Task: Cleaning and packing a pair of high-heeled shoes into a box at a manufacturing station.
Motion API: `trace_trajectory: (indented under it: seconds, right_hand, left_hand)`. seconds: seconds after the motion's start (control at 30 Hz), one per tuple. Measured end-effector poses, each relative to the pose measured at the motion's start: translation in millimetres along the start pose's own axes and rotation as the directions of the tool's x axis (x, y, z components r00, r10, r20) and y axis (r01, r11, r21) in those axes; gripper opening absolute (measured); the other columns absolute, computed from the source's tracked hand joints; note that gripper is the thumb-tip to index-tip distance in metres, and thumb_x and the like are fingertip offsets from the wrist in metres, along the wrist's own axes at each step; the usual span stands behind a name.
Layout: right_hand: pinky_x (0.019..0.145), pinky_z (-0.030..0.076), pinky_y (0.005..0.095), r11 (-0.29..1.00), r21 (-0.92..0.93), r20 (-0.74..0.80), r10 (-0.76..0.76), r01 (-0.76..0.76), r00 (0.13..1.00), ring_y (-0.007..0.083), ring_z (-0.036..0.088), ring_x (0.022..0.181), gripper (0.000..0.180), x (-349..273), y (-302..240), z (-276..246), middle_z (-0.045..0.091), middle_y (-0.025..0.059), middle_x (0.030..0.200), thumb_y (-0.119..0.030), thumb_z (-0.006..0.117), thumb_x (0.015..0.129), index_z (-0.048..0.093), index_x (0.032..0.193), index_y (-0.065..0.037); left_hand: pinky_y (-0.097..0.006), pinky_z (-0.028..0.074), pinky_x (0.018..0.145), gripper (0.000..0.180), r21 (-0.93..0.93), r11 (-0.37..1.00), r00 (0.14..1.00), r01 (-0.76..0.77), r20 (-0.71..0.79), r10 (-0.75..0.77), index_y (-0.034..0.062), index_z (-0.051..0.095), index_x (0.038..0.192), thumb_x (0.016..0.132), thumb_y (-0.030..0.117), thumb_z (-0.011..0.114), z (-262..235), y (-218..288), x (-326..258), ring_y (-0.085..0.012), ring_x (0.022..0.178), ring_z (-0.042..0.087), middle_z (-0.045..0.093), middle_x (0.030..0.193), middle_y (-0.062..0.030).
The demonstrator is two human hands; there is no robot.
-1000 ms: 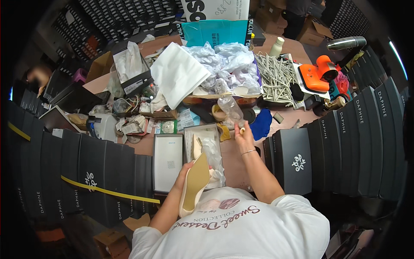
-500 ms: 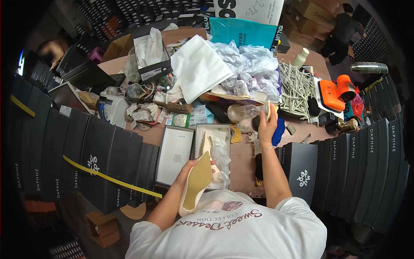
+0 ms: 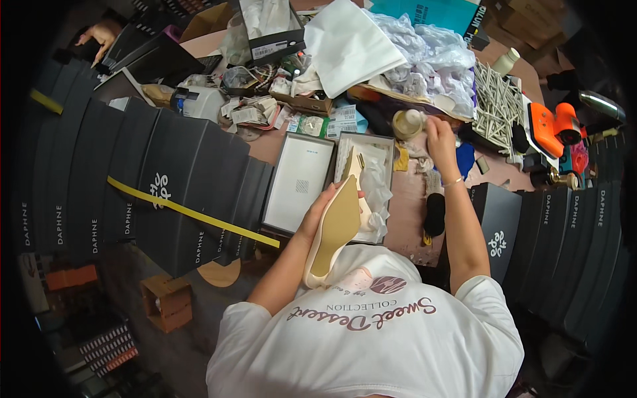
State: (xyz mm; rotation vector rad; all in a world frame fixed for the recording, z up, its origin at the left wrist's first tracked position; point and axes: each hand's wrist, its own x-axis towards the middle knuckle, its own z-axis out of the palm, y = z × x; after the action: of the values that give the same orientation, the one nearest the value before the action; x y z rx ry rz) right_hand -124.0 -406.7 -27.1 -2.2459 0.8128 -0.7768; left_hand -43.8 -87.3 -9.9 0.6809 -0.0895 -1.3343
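The shoe (image 3: 338, 222) partly hides the left hand (image 3: 317, 211); the top edge crops the turquoise box (image 3: 444, 16).

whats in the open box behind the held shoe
A cream shoe and white wrapping; the held shoe and left hand cover its near left part, and anything beneath the wrapping is hidden.

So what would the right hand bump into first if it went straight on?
The right hand would probably meet the front edge of the box of crumpled white wrapping, but depth is unclear.
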Motion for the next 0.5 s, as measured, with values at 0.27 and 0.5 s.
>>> trace_trajectory:
  seconds: [0.27,0.5]
  right_hand:
    - [0.051,0.047,0.0359,0.873,0.26,0.242,-0.472,0.412,0.848,0.025,0.058,0.061,0.009,-172.4,-155.4,-9.3,0.054,0.0062,0.076,-0.011,0.064,0.08,0.056,0.084,-0.01]
    - [0.05,0.047,0.0383,0.903,0.174,0.309,-0.429,0.393,0.849,0.029,0.059,0.059,0.016,-179.4,-178.4,-20.6,0.055,0.0109,0.071,-0.016,0.058,0.085,0.048,0.078,-0.006]
  left_hand:
    - [-0.031,0.044,0.093,0.054,0.164,0.986,1.0,-0.014,-0.012,0.016,0.0054,0.032,0.142,0.099,0.038,0.036,15.5,-7.0,7.9,-0.021,0.108,0.054,0.052,0.126,-0.0127]
    - [-0.026,0.045,0.09,0.052,0.15,0.989,1.0,0.015,0.024,-0.018,0.0053,0.033,0.142,0.097,0.033,0.036,18.3,-2.5,8.2,-0.0145,0.106,0.054,0.051,0.126,-0.009]
